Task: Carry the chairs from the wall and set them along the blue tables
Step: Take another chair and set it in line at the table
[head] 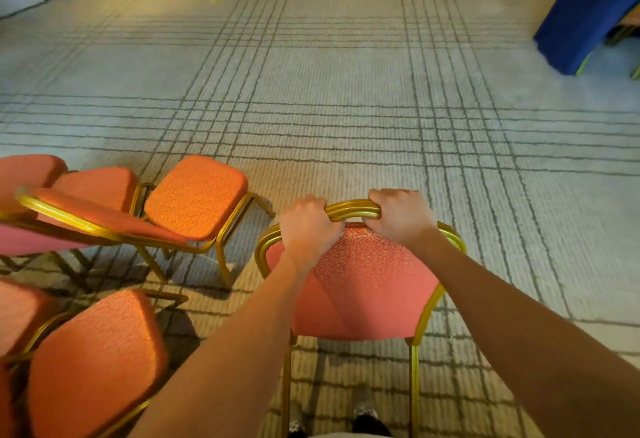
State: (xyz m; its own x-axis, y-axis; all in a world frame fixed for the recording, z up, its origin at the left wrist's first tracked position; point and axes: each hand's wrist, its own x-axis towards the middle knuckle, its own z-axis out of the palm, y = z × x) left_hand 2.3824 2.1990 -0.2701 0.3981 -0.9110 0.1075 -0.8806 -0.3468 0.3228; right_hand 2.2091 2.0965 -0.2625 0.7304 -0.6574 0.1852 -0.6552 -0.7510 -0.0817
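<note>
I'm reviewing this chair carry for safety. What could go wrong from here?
The left hand and right hand grip only the chair's top rail, so lifted it may swing, and its rear legs flank the shoes. Other chairs crowd the left, so turning toward the blue table could snag a leg.

My left hand: fingers curled over the chair's top rail, knuckles up.
My right hand: gripping the same rail, near the left.
My arms: both bare, stretched forward and down, converging toward the hands.
</note>
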